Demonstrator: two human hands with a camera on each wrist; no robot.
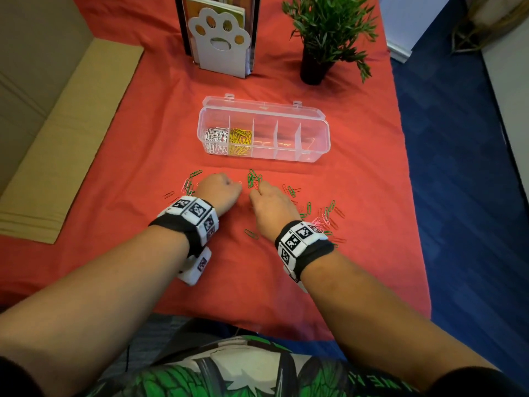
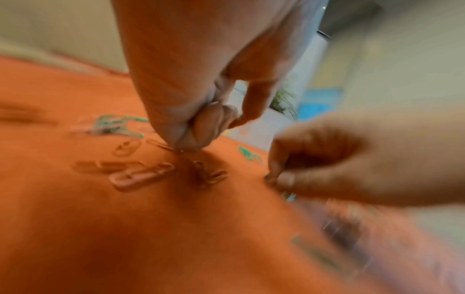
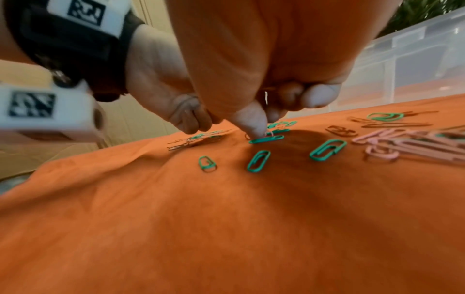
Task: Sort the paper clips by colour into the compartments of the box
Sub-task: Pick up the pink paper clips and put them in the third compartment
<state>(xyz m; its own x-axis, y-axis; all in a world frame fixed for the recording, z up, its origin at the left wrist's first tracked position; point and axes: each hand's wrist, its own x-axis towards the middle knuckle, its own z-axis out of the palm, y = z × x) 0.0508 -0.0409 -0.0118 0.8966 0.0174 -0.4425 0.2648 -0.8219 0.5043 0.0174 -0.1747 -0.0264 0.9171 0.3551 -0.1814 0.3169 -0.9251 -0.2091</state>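
A clear box lies open on the red cloth, with white clips in its leftmost compartment and yellow clips in the one beside it. In front of it, green, pink and red clips lie scattered. My left hand is curled into a fist on the cloth; in the left wrist view its fingertips pinch a red clip. My right hand is just to its right, its thumb and forefinger pinching a pink clip that lies on a green clip.
A paw-shaped book stand and a potted plant stand behind the box. Flat cardboard lies off the table's left side. Blue floor shows past the right edge. More green and pink clips lie left of my left hand.
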